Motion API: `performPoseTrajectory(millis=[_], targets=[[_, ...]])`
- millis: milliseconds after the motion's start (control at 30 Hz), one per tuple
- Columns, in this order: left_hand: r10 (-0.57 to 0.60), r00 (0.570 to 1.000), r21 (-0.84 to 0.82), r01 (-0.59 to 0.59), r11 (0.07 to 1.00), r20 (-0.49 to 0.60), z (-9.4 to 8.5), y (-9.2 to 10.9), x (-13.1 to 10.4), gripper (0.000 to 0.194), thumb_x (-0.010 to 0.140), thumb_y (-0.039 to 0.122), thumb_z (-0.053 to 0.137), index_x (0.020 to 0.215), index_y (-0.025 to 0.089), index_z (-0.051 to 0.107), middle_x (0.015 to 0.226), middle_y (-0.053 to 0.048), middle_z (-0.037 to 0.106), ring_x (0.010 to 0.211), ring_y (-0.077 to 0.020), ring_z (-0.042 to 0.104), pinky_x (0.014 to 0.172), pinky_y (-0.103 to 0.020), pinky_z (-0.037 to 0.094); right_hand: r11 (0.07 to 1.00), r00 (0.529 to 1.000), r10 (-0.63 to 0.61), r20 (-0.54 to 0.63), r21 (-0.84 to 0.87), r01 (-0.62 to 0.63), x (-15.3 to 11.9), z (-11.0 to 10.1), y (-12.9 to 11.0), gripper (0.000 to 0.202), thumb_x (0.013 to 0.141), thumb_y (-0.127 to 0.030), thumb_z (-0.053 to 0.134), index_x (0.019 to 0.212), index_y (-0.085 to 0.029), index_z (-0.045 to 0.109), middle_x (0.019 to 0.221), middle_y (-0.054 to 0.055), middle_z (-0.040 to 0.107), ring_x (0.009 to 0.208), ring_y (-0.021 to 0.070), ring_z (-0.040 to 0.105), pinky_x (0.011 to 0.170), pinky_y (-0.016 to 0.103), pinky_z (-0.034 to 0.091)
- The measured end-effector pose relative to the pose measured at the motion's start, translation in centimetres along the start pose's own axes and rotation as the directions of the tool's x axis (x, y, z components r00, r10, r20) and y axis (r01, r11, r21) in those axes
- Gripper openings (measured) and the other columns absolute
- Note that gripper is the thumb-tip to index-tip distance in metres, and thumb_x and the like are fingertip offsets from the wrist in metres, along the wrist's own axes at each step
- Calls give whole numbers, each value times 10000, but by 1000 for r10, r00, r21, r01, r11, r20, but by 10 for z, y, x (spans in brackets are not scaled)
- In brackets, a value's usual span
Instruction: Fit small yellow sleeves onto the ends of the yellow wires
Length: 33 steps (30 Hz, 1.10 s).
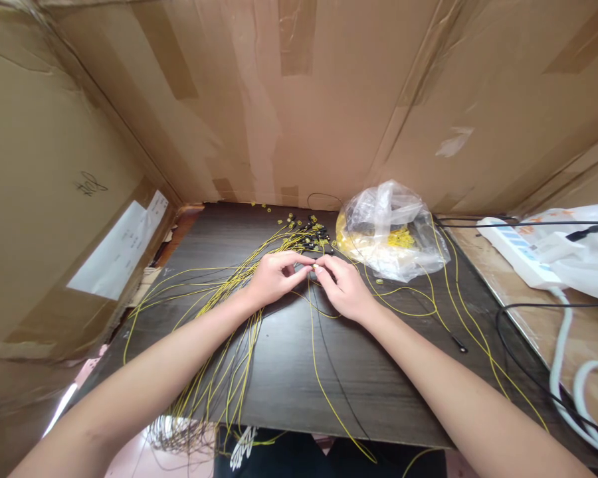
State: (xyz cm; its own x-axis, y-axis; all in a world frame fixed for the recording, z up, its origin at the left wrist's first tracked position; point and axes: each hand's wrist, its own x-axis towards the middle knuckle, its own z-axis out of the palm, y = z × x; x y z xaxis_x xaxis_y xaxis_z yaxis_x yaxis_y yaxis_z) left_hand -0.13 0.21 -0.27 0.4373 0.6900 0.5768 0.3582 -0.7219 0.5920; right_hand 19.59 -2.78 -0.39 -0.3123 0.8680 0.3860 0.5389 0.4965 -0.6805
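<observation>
Near the middle of the dark table my left hand [280,277] and my right hand [343,285] meet fingertip to fingertip. Between the pinched fingers is a tiny yellowish piece [315,266], mostly covered, so its shape is unclear. A yellow wire [313,338] and a dark wire hang down from the fingertips toward the front edge. Behind my left hand lies a bundle of yellow wires [239,274]. Black ends and small yellow pieces [311,238] are scattered just beyond my hands.
A clear plastic bag [391,229] with yellow pieces sits at the back right of the table [379,392]. Farther right are a white power strip [521,255] and cables. Right of my hand lies a black wire end [459,344]. Cardboard walls [329,133] surround the table.
</observation>
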Motion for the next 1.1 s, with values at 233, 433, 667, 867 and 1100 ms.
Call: performPoseTrajectory(millis=[233, 433, 667, 867, 1100], targets=[[4, 1000, 19, -4, 1000, -1, 0, 0, 0, 139, 921, 254, 688, 983, 166, 777, 775, -21, 746, 524, -82, 578, 575, -209, 496, 999, 1000, -13, -2, -45, 13, 0, 1, 1, 195, 1016, -278, 438, 891, -215, 574, 845, 56, 654, 794, 211, 591, 753, 343, 427], [58, 998, 31, -58, 998, -2, 0, -2, 0, 152, 942, 260, 668, 995, 174, 782, 832, -42, 766, 548, -88, 587, 563, -212, 494, 998, 1000, -18, 19, -55, 19, 0, 2, 0, 228, 1043, -283, 392, 915, -216, 569, 909, 77, 676, 841, 222, 601, 777, 357, 429], [118, 993, 29, -117, 993, -26, 1, -2, 0, 143, 940, 221, 669, 988, 161, 789, 831, -49, 773, 549, -87, 580, 560, -210, 498, 997, 999, -20, 33, -78, 23, 0, 3, 1, 248, 1045, -288, 370, 888, -217, 548, 886, 71, 660, 833, 225, 590, 767, 355, 413], [143, 989, 48, -141, 989, -37, 2, -2, -1, 150, 944, 215, 662, 987, 177, 800, 828, -49, 782, 587, -104, 641, 605, -231, 551, 995, 999, -11, 41, -98, 15, 0, 3, 1, 257, 1045, -290, 358, 857, -222, 519, 860, 65, 648, 808, 220, 575, 755, 353, 405], [256, 966, 169, -246, 954, -38, 4, -5, 0, 155, 962, 215, 642, 990, 187, 793, 886, -49, 803, 732, -131, 747, 694, -230, 605, 996, 999, -1, 55, -93, 6, 1, 3, 3, 261, 1047, -292, 349, 863, -225, 522, 860, 62, 640, 825, 223, 582, 774, 354, 408]])
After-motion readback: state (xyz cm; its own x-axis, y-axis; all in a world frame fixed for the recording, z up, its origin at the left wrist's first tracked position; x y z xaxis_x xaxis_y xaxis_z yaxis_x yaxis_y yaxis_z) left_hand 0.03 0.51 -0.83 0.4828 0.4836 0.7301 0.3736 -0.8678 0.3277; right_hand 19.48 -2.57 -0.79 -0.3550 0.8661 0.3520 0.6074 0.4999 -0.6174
